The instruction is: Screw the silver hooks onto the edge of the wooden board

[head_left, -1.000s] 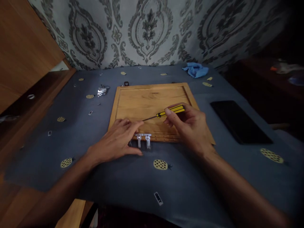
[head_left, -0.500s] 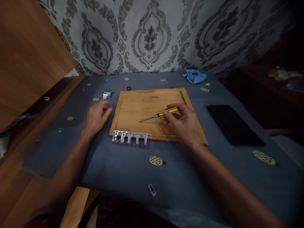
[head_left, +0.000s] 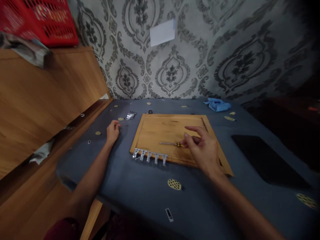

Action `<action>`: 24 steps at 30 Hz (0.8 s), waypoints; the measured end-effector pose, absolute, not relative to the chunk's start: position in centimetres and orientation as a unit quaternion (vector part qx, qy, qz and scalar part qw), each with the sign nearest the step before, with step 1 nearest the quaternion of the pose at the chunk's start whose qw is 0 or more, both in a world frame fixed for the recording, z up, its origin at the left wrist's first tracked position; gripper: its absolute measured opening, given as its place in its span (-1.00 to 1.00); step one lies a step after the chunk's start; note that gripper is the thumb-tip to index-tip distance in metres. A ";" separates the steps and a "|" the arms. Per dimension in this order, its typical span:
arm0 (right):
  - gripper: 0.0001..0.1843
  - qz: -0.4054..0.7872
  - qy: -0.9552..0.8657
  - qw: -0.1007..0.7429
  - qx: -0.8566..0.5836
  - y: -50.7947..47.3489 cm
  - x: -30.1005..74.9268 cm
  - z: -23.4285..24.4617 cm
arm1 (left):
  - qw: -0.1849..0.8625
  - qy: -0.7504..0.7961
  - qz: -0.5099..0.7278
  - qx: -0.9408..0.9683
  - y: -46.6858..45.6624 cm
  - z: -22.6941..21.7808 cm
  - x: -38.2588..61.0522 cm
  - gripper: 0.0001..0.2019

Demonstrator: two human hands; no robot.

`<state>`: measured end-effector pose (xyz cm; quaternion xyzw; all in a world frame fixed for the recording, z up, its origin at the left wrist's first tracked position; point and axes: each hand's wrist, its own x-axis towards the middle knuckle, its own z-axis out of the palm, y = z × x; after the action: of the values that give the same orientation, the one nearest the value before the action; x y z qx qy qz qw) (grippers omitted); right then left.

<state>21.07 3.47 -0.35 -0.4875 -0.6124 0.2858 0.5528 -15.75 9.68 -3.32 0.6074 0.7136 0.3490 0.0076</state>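
R hand [head_left: 203, 149] over the board's [head_left: 160, 128] near right part, thumb & bent fingers closed on the screwdriver [head_left: 172, 144] handle, index stretched out; shaft pts left, low over the board. L hand [head_left: 112, 130] on the cloth left of the board, fingers curled, can't tell if pinching anything. Hooks [head_left: 149, 155] line the board's near edge, left end. Metal bits [head_left: 130, 115] by its far left corner.

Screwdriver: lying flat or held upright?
Lying flat: the screwdriver lies level along the wooden board, tip pointing left. The right hand covers its handle; whether it grips, cannot tell.
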 end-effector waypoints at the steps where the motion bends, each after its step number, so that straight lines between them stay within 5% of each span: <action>1: -0.69 0.269 -0.623 0.550 -0.486 3.4 21.1 -0.3 | 0.012 0.715 0.348 0.606 9.9 -3.6 -16.0 -0.68; 12: -0.77 0.117 -0.713 0.516 -0.461 3.2 20.8 -0.1 | 0.038 0.700 0.277 0.657 12.5 -4.6 -16.2 -0.68; 24: -0.74 0.080 -0.730 0.502 -0.457 3.5 21.2 -0.3 | 0.046 0.711 0.240 0.659 16.4 -3.4 -16.6 -0.67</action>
<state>21.24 3.47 -0.26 -0.4566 -0.7299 0.0799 0.5023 -16.58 16.38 -3.40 0.6592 0.7113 0.2397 0.0456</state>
